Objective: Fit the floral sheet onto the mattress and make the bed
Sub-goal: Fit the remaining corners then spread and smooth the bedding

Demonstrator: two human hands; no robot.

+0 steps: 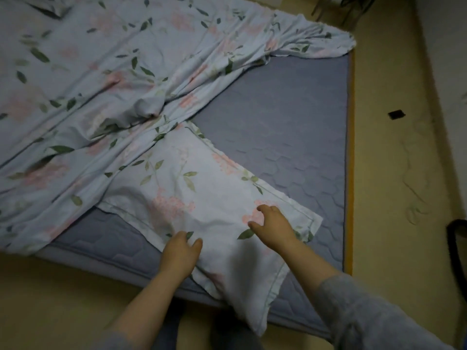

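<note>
A pale blue floral sheet (121, 72) lies rumpled over the left and far part of the blue-grey quilted mattress (290, 122), leaving the near right corner bare. A matching floral pillow (192, 198) lies on that bare corner, its near end hanging over the mattress edge. My left hand (180, 253) rests on the pillow's left edge, fingers curled onto the fabric. My right hand (274, 223) hovers over or touches the pillow's right part with fingers loosely spread.
A second floral pillow (48, 6) sits at the far left corner. Beige floor (394, 173) surrounds the low mattress, with a small black object (396, 114) on it at right. A dark curved object (457, 248) stands at the right edge.
</note>
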